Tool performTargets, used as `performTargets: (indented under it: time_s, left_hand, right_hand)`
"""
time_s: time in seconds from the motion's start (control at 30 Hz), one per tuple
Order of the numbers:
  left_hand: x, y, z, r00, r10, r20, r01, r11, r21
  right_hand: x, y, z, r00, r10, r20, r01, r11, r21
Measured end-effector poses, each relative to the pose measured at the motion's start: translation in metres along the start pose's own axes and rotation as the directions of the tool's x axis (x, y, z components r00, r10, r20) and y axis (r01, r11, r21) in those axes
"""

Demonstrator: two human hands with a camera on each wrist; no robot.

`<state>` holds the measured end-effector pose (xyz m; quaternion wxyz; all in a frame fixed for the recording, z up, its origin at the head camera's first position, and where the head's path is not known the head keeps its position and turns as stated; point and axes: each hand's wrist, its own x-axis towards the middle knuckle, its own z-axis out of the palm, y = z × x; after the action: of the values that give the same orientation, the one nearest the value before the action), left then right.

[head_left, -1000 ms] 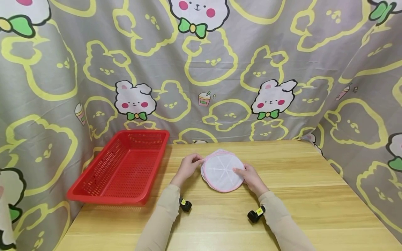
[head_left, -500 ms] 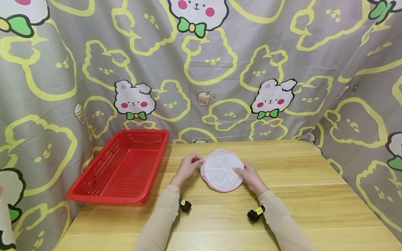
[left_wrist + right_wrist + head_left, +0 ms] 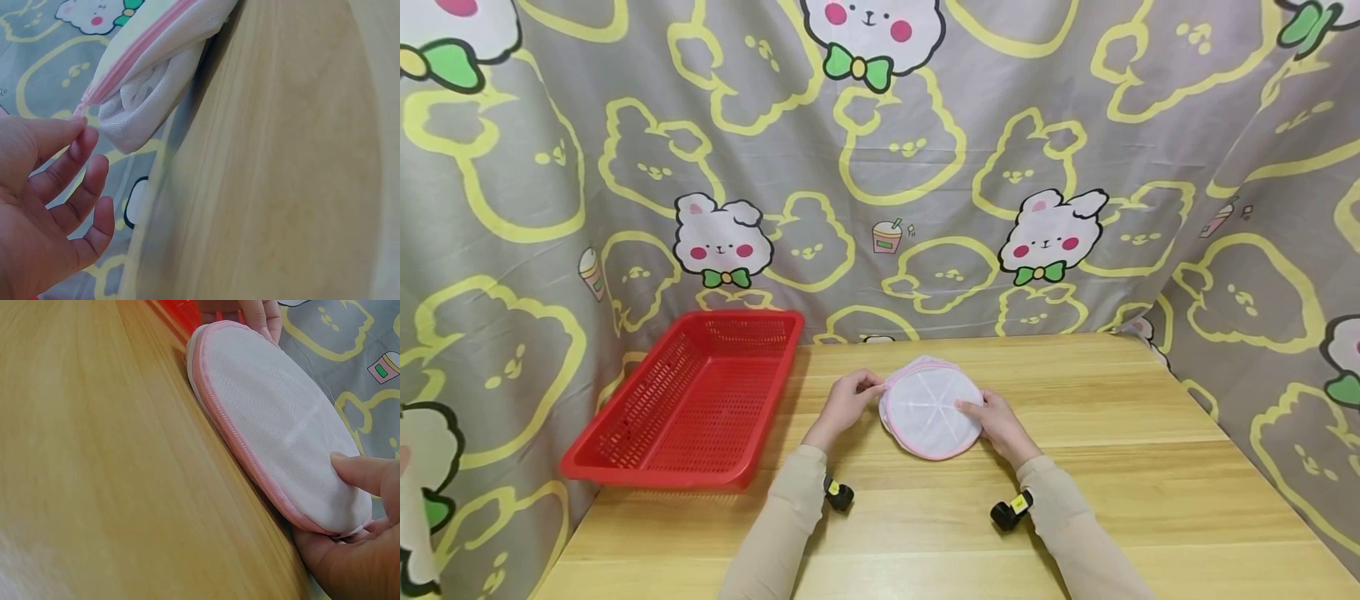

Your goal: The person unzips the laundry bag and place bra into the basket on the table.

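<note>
A round white mesh laundry bag [image 3: 934, 417] with a pink zipper edge is held at the middle of the table in the head view. My right hand [image 3: 1002, 425] grips its right side, thumb flat on the mesh face and fingers underneath. At the bag's left edge, my left hand [image 3: 852, 398] pinches a small pink zipper pull [image 3: 80, 111] between thumb and index finger; its other fingers are loosely curled. The right wrist view shows the zipper [image 3: 234, 434] running along the rim. Folds of white fabric [image 3: 147, 94] bulge beneath the zipper in the left wrist view.
A red perforated plastic basket [image 3: 655, 477] stands on the left part of the wooden table [image 3: 1150, 475]. Behind the table and at its sides hangs a grey curtain [image 3: 940, 175] with cartoon prints.
My left forearm has shifted very slightly left. Both hands keep their holds, and the bag stays almost in the same place.
</note>
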<state>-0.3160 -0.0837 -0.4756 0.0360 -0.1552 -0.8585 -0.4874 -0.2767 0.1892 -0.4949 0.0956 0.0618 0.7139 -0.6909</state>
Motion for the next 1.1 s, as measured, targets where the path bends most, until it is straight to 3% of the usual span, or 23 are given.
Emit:
performTargets:
  time_s: [1.1]
  left_hand:
    - [-0.0102, 0.0037, -0.0014, 1.0, 0.007, 0.002, -0.007, 0.999, 0.037]
  right_hand:
    - [0.0005, 0.0018, -0.0005, 1.0, -0.003, -0.003, 0.003, 1.0, -0.013]
